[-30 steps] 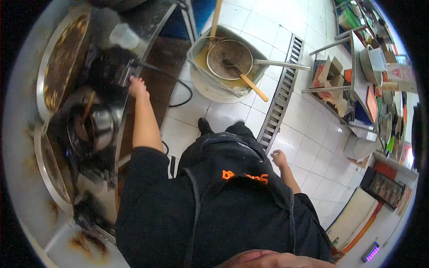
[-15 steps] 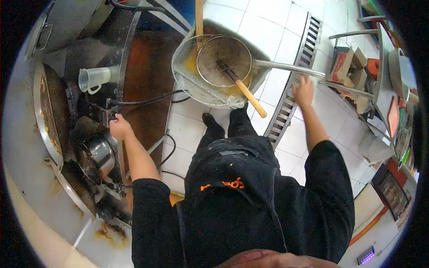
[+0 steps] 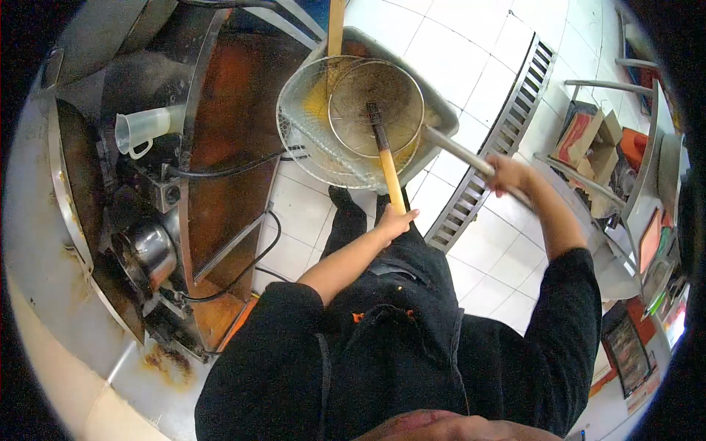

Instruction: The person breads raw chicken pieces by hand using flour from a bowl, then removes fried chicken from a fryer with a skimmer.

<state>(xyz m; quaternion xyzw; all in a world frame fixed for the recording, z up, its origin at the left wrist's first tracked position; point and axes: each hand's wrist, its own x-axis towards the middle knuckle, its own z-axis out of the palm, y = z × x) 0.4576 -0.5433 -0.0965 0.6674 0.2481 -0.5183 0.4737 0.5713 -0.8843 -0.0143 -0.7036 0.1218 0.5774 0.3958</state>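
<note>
A round strainer [image 3: 353, 110] with a long metal handle lies over a wide wire basket [image 3: 298, 143], both on top of a grey tub [image 3: 441, 117]. My right hand [image 3: 509, 176] is wrapped round the strainer's metal handle. Inside the strainer rests the dark head of a brush-like tool [image 3: 390, 173] with a light wooden handle. The end of that wooden handle is in my left hand [image 3: 397, 223]. Another wooden handle [image 3: 335, 29] stands up at the tub's far edge.
On the left, a clear measuring jug [image 3: 138, 131], a steel pot [image 3: 154, 253] and black hoses [image 3: 235, 173] are around the stove. A floor drain grate [image 3: 507, 125] runs diagonally. Shelving on the right holds an open cardboard box [image 3: 603, 140].
My left hand has left the stove knob and taken hold of the wooden handle, which now points more towards me. My right hand has closed on the strainer's handle.
</note>
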